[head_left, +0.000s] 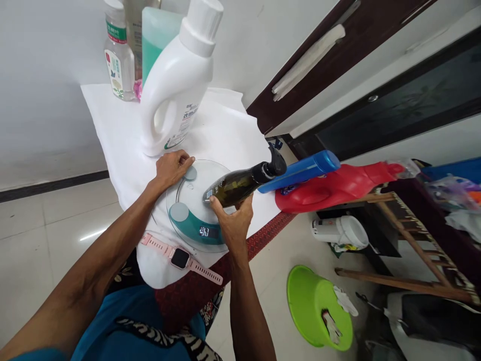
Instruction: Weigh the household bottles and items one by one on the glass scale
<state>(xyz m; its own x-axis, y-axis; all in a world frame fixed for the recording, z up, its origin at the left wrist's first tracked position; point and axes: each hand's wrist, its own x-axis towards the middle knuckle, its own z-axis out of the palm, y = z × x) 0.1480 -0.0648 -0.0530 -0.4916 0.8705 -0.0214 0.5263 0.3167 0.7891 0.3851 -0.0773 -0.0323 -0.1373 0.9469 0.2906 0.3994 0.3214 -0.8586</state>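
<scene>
A round glass scale point(203, 173) with a teal band and a lit display lies on a white cloth. On its glass stands a dark pump bottle point(236, 186) with a black pump head, leaning in view to the right. My right hand point(236, 220) is closed around the bottle's lower part, thumb in front and fingers mostly hidden behind it. At the scale's far left rim, beside a round grey pad, my left hand point(173, 168) has its fingers bent and closed on the edge. A pink-strapped smartwatch point(180, 257) lies near the scale's front edge.
Behind my left hand stand a large white detergent bottle point(180, 75), a green-liquid container point(158, 35) and a clear bottle point(120, 65). A blue bottle point(304, 170) and red jug point(330, 188) are at the right. A green tub point(311, 306) sits on the floor.
</scene>
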